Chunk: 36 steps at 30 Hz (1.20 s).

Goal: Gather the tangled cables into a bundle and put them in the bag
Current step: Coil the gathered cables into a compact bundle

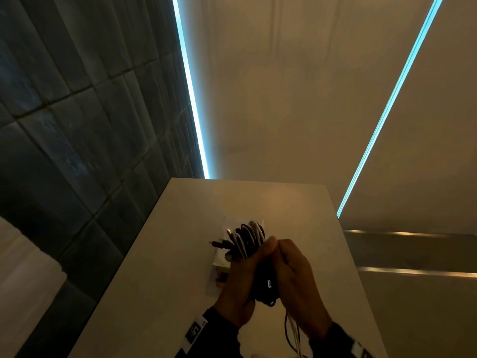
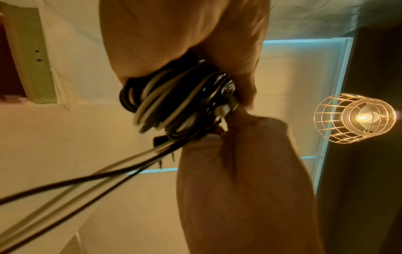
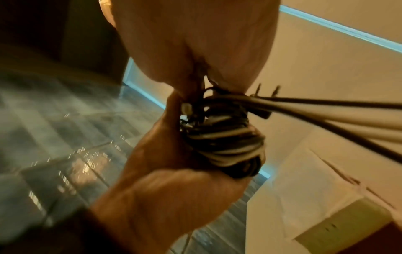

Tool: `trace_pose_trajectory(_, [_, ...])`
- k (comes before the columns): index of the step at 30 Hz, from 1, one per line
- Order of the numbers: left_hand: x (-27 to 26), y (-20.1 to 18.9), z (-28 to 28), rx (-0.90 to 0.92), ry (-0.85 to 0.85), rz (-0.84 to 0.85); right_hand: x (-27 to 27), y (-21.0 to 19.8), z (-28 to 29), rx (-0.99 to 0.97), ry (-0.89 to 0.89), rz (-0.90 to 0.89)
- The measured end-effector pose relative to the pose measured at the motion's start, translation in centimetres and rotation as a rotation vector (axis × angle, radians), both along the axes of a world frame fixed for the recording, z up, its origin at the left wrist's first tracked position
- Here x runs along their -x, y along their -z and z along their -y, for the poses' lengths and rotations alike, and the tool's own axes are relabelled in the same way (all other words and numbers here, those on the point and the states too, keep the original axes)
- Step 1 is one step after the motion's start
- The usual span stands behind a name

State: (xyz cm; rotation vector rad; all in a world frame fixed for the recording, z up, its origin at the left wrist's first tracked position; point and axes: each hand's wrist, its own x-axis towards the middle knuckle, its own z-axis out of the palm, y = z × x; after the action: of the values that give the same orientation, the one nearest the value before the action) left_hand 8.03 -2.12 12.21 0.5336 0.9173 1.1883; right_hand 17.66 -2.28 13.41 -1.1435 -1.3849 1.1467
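A coil of black and white cables (image 1: pixel 247 239) is held above the white table (image 1: pixel 160 280) by both hands. My left hand (image 1: pixel 238 285) wraps its fingers round the bundle's lower part. My right hand (image 1: pixel 296 277) pinches the strands against it from the right, thumbs touching. Loose cable ends (image 1: pixel 293 329) hang down between the wrists. A clear plastic bag (image 1: pixel 219 258) lies flat on the table under the bundle, partly hidden by my left hand. The left wrist view shows the coil (image 2: pixel 174 99) between both hands, and the right wrist view shows the coil (image 3: pixel 224 139) with loose strands (image 3: pixel 326 111) trailing right.
The table's left edge borders a dark tiled wall (image 1: pixel 64 125). Blue light strips (image 1: pixel 191 94) run along the pale surfaces behind. A lit wire-cage lamp (image 2: pixel 354 118) hangs overhead. A pale box (image 3: pixel 348 216) stands at the lower right.
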Motion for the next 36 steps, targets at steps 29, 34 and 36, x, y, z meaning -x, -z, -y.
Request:
trace_pose_trajectory(29, [5.9,-2.8,-2.5,-0.032,0.096,0.239,-6.5,5.2,-0.5,0.686,-0.834,0.248])
trace_pose_trajectory(34, [5.4,-2.5,-0.6,0.045,0.363,0.097,-9.3,3.8,-4.7,0.565,-0.579,0.313])
trace_pose_trajectory(36, [5.2,-2.0,-0.2,0.048,0.395,0.011,-9.5,1.9,-6.1,0.514,-0.559,0.137])
